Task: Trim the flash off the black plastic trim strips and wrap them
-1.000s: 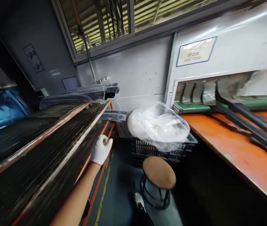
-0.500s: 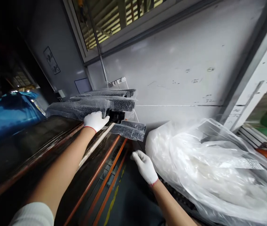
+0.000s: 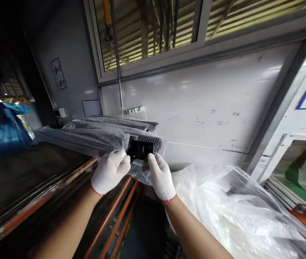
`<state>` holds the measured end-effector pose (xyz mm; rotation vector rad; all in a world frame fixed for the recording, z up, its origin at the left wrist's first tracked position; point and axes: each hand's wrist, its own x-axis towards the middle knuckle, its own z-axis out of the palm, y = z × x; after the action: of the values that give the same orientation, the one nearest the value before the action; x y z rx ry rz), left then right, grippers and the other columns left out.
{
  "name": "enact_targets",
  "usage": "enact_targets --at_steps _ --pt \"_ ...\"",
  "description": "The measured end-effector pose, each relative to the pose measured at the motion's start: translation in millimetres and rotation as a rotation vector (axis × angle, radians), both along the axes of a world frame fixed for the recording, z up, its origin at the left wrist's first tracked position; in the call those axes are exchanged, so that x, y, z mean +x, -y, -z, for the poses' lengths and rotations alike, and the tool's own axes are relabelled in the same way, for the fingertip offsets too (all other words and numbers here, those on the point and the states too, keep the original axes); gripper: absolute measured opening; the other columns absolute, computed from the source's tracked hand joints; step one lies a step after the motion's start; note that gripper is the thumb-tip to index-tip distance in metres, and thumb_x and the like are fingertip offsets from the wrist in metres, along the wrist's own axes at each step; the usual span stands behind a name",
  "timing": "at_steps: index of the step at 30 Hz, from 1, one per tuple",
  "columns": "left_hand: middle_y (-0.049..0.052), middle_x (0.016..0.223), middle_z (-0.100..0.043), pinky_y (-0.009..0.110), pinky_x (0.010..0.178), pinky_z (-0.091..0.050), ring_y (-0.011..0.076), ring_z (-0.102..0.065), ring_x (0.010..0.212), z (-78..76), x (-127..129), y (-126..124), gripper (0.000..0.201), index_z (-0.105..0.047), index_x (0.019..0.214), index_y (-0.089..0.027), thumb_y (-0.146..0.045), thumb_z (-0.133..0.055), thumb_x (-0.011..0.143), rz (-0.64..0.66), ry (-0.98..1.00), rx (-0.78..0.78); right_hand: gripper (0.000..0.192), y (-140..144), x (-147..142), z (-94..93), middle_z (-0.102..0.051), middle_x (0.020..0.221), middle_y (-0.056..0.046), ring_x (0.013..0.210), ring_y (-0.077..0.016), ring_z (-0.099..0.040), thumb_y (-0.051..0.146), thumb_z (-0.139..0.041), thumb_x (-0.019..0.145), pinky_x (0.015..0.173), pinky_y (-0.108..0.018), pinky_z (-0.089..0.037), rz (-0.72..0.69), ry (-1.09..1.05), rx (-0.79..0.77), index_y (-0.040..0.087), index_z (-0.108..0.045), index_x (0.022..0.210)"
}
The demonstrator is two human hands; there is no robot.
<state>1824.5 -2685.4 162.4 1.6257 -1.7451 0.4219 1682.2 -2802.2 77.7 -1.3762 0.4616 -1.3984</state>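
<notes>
The black part point(image 3: 142, 149) lies at the right end of a bubble-wrap sleeve point(image 3: 96, 136) over the rack point(image 3: 117, 201), its bare end showing between two gloved hands. The fingers of the left hand point(image 3: 110, 171) are curled tight on the sleeve's mouth; those of the right hand point(image 3: 161, 176) pinch the part's lower right corner, though I cannot tell whether film is caught too. The part looks stiff and smooth, probably slick against the gloves; the sleeve should be soft, light and easily torn. The bare end's edges seem the surest grip. More wrapped bundles point(image 3: 149, 125) crowd behind, another wrapped piece point(image 3: 140, 172) sits just below, the wall point(image 3: 196, 97) limits the far side, and a crumpled clear plastic bag point(image 3: 223, 208) bulges near the right forearm.
</notes>
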Motion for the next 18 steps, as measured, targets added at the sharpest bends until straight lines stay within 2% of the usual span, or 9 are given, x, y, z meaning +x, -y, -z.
enact_targets --at_steps 4,7,9,11,13,14,16,17,18 --pt "0.005 0.070 -0.057 0.037 0.073 -0.044 0.0217 -0.056 0.069 19.8 4 -8 0.034 -0.045 0.069 -0.027 -0.039 -0.048 0.101 0.080 -0.120 0.018 0.064 -1 -19 -5.4 -0.054 0.060 0.002 0.055 -0.0172 -0.051 0.087 -0.069 0.087 0.052 -0.032 -0.045 -0.147 -0.241 0.023 0.027 -0.052 0.072" --pt "0.005 0.067 -0.059 0.038 0.072 -0.046 0.0226 -0.057 0.067 56.7 27 -31 0.036 -0.057 0.066 -0.029 -0.042 -0.064 0.099 0.203 -0.352 0.169 0.061 4 -53 -16.8 -0.065 0.059 -0.005 0.048 -0.0190 -0.056 0.080 -0.063 0.095 0.045 -0.033 -0.044 -0.342 -0.633 -0.025 0.026 -0.062 0.067" --pt "0.005 0.064 -0.061 0.038 0.069 -0.049 0.0230 -0.057 0.065 89.5 51 -47 0.039 -0.063 0.063 -0.029 -0.050 -0.077 0.093 0.225 -0.705 0.256 0.054 19 -69 -42.0 -0.070 0.063 -0.008 0.050 -0.0192 -0.060 0.072 -0.068 0.097 0.045 -0.032 -0.045 -0.342 -0.807 -0.174 0.025 -0.068 0.070" --pt "0.004 0.057 -0.056 0.039 0.065 -0.053 0.0223 -0.055 0.059 119.0 78 -54 0.047 -0.065 0.061 -0.029 -0.065 -0.082 0.086 0.197 -1.114 0.220 0.051 46 -65 -81.2 -0.069 0.065 -0.007 0.054 -0.0191 -0.061 0.069 -0.072 0.096 0.048 -0.033 -0.049 -0.221 -0.799 -0.344 0.024 -0.071 0.072" --pt "0.004 0.062 -0.062 0.042 0.066 -0.058 0.0242 -0.061 0.062 135.8 100 -52 0.055 -0.073 0.073 -0.030 -0.083 -0.070 0.086 0.164 -1.362 0.129 0.049 84 -35 -124.3 -0.071 0.072 -0.008 0.063 -0.0196 -0.065 0.066 -0.069 0.099 0.059 -0.036 -0.055 -0.088 -0.753 -0.515 0.023 -0.076 0.079" --pt "0.006 0.071 -0.068 0.043 0.070 -0.062 0.0262 -0.068 0.070 138.0 109 -47 0.061 -0.077 0.086 -0.030 -0.089 -0.061 0.088 0.165 -1.455 0.086 0.045 104 -11 -143.2 -0.075 0.077 -0.009 0.067 -0.0201 -0.067 0.064 -0.072 0.098 0.064 -0.037 -0.057 -0.037 -0.758 -0.587 0.022 -0.079 0.084" --pt "0.009 0.099 -0.080 0.046 0.081 -0.066 0.0301 -0.077 0.093 131.2 120 -36 0.069 -0.079 0.118 -0.032 -0.090 -0.055 0.092 0.228 -1.647 0.026 0.037 139 45 -169.1 -0.079 0.084 -0.010 0.073 -0.0230 -0.071 0.057 -0.087 0.088 0.071 -0.040 -0.060 0.031 -0.788 -0.582 0.020 -0.081 0.089" --pt "0.009 0.112 -0.082 0.048 0.089 -0.066 0.0314 -0.078 0.104 123.8 123 -30 0.070 -0.076 0.132 -0.032 -0.087 -0.057 0.094 0.283 -1.748 0.006 0.040 151 74 -175.2 -0.078 0.080 -0.010 0.074 -0.0245 -0.071 0.057 -0.092 0.084 0.074 -0.042 -0.061 0.095 -0.762 -0.550 0.019 -0.079 0.082" --pt "0.010 0.124 -0.081 0.049 0.097 -0.066 0.0326 -0.078 0.115 115.0 125 -23 0.071 -0.071 0.143 -0.033 -0.084 -0.060 0.095 0.345 -1.831 -0.007 0.042 159 102 -177.2 -0.078 0.084 -0.011 0.079 -0.0256 -0.073 0.057 -0.091 0.086 0.081 -0.045 -0.062 0.153 -0.656 -0.578 0.017 -0.079 0.085"
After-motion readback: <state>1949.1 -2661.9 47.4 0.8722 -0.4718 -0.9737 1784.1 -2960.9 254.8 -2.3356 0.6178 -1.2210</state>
